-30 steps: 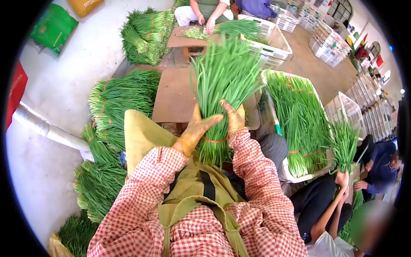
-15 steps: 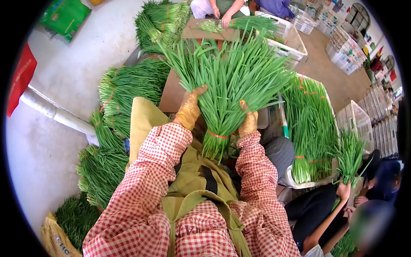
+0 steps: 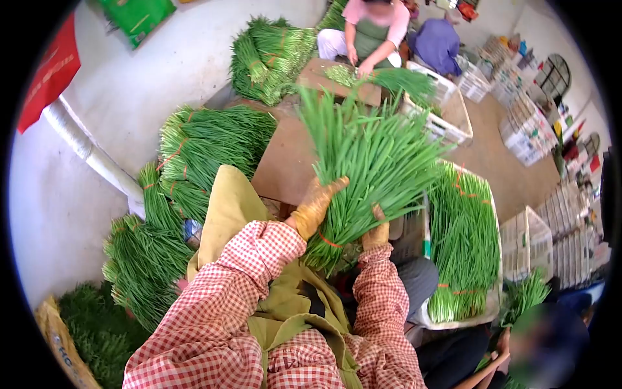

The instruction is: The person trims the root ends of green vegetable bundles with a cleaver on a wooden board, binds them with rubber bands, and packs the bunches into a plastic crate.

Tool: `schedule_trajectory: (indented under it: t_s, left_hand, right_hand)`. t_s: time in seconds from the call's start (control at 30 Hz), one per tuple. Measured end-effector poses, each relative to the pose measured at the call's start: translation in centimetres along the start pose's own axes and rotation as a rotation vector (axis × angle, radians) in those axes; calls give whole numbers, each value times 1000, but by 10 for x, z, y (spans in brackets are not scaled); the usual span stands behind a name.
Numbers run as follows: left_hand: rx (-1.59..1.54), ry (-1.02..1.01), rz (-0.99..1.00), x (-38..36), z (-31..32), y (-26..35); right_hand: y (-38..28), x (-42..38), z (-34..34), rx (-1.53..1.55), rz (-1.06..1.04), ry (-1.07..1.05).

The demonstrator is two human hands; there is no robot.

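Observation:
A leafy bunch of garlic chives [image 3: 379, 152] is held up in front of me, leaves fanning away and stems toward my lap. An orange band [image 3: 329, 240] circles it near the stem end. My left hand [image 3: 316, 206], in a yellowish glove, grips its left side with the thumb laid over the leaves. On the right side, my gloved right hand [image 3: 378, 230] is closed on the same bunch, its fingers partly hidden behind the leaves. A brown board [image 3: 285, 165] lies beyond my left hand, partly covered by the bunch.
Banded chives [image 3: 210, 149] are piled at left, near a white pole [image 3: 91, 149]. A white crate [image 3: 495, 259] of chives stands at right. Across from me, a person [image 3: 372, 39] works at a small wooden table [image 3: 317, 72]; another person's arm [image 3: 492, 366] is at lower right.
My hands have come closer together on the bunch, and its leaves are gathered narrower. The stem end now tilts leftward. My view has shifted, so the surroundings sit lower.

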State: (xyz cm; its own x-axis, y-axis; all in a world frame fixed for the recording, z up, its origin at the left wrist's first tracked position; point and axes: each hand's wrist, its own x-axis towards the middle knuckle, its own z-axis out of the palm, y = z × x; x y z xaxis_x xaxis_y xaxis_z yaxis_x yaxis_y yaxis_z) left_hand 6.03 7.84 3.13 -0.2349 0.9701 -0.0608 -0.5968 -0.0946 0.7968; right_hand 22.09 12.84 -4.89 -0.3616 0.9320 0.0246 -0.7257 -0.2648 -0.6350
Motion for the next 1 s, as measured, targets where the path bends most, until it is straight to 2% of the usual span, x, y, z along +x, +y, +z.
schedule_trajectory:
  t_s: [0.07, 0.13, 0.17, 0.2, 0.27, 0.33, 0.4, 0.43, 0.5, 0.53, 0.6, 0.63, 0.7, 0.73, 0.77, 0.8, 0.83, 0.87, 0.93, 1.0]
  left_hand:
    - [39, 4, 1, 1, -1, -2]
    - [250, -88, 80, -6, 8, 8]
    - [252, -151, -42, -14, 11, 21]
    - [240, -159, -47, -13, 1, 22]
    - [680, -254, 140, -7, -23, 20]
    - [704, -289, 28, -28, -30, 50]
    - [869, -286, -170, -27, -61, 52]
    - [869, -313, -172, -23, -66, 44]
    - [852, -572, -202, -20, -75, 24]
    - [848, -579, -197, -19, -75, 15]
    - [536, -672, -413, -19, -65, -5]
    - [408, -533, -375, -32, -51, 5]
    - [396, -552, -331, -24, -55, -9]
    - [388, -567, -292, -21, -57, -17]
    - [279, -535, -214, -24, -59, -27]
    - [267, -524, -202, -25, -62, -40]
    - [162, -452, -207, -26, -64, -51]
    - [57, -381, -214, -26, -68, -61]
    - [3, -304, -183, -29, -69, -61]
    - [14, -188, -118, -24, -73, -65]
  right_hand:
    - [3, 5, -2, -5, 25, -7]
    - [8, 9, -8, 55, 64, 18]
    - [6, 8, -8, 35, 66, 60]
    - [5, 9, -9, 23, 60, 68]
    - [1, 15, -13, 103, 30, -7]
    - [-4, 18, -9, 103, -36, 33]
    - [-5, 25, -21, 188, 29, 90]
    - [-9, 22, -11, 166, 40, 103]
    - [-15, 22, 6, 125, 83, 150]
    - [-16, 23, 10, 113, 122, 137]
    - [-16, 26, 16, 86, 198, 107]
    - [-15, 21, 26, 61, 232, 137]
    - [5, 54, -17, 48, 324, -92]
    - [-3, 54, -11, 34, 332, -98]
    - [-10, 53, -5, -132, 373, -46]
    - [-16, 54, 2, -299, 411, 6]
    - [-23, 56, 11, -324, 496, -41]
    - [-32, 57, 20, -510, 492, 8]
    - [-60, 63, 35, -911, 554, 119]
    - [-100, 81, 33, -1114, 559, 134]
